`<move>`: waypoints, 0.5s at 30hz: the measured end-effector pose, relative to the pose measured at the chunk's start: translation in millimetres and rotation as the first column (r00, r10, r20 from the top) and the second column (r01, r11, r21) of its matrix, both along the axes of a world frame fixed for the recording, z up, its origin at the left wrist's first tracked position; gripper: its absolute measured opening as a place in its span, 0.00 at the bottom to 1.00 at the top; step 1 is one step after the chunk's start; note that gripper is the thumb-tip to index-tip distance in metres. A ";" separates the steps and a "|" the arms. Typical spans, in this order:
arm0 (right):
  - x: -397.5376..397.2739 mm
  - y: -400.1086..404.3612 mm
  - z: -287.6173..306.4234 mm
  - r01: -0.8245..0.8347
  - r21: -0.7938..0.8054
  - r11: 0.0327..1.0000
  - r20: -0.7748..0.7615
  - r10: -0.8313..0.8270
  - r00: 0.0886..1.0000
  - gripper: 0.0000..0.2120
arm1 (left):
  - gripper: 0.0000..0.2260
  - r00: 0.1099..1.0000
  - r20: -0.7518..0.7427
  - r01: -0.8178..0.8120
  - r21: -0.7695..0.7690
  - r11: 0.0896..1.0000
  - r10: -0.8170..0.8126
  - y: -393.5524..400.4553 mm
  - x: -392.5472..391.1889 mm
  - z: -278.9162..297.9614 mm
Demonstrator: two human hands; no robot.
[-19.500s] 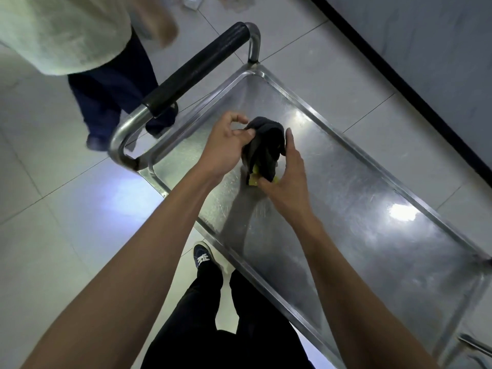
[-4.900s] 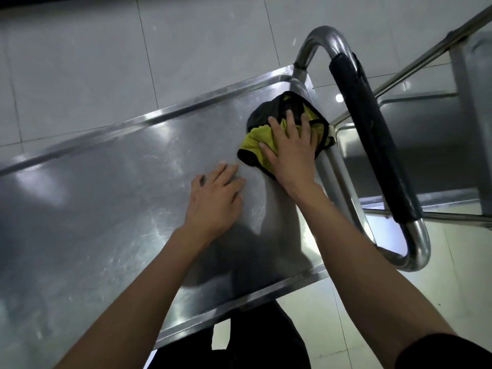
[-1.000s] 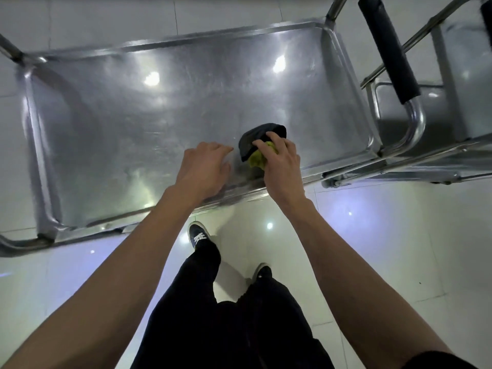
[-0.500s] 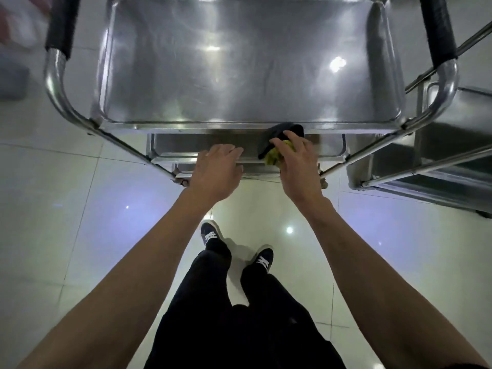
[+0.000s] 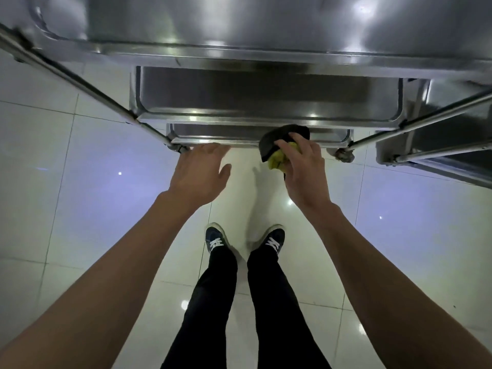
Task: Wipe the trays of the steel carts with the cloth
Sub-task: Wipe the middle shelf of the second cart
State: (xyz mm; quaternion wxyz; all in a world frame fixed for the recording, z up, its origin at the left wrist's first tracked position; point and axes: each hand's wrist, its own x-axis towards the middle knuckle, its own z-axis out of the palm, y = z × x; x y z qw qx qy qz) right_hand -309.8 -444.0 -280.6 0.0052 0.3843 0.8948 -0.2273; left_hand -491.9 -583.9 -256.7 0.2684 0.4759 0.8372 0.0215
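- Top tray (image 5: 266,20) now out from under both hands, filling the upper edge of the view, no cloth on it any more.
- Cloth (image 5: 279,147), black with a yellow inside, lifted off that tray and bunched in the right hand (image 5: 300,169), fingers and thumb curled round it, in front of the near rims of the lower shelves.
- Left hand (image 5: 199,174) off the steel too, fingers spread and relaxed, gripping nothing, hovering by the near rim of the bottom tray (image 5: 213,133).
- Middle tray (image 5: 266,94) showing beneath the top one, bare steel, untouched at this moment.
- Likely meaning: top tray finished, wiping about to shift down a level.
- Second cart (image 5: 439,145) at the right, probably yet to be wiped.
- Tiled floor (image 5: 80,182) and own feet below.
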 end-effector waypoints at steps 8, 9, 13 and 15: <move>-22.9 -3.8 -60.1 0.037 -0.007 0.999 -0.015 -0.037 0.999 0.28 | 0.21 0.999 0.002 -0.039 0.057 0.998 0.039 -12.6 -21.6 -65.3; -25.7 -3.9 -64.8 0.025 -0.006 1.000 -0.019 -0.025 1.000 0.28 | 0.21 0.999 0.002 -0.049 0.060 0.997 0.049 -15.0 -22.1 -71.9; -38.1 -5.7 -82.4 -0.027 0.007 1.000 -0.031 0.027 0.999 0.28 | 0.20 0.994 0.001 -0.108 0.076 0.991 0.108 -27.1 -28.7 -90.7; -48.3 -9.2 -90.8 -0.053 0.004 0.999 -0.043 0.053 0.998 0.26 | 0.19 0.992 -0.021 -0.121 0.068 0.990 0.123 -33.1 -38.5 -99.3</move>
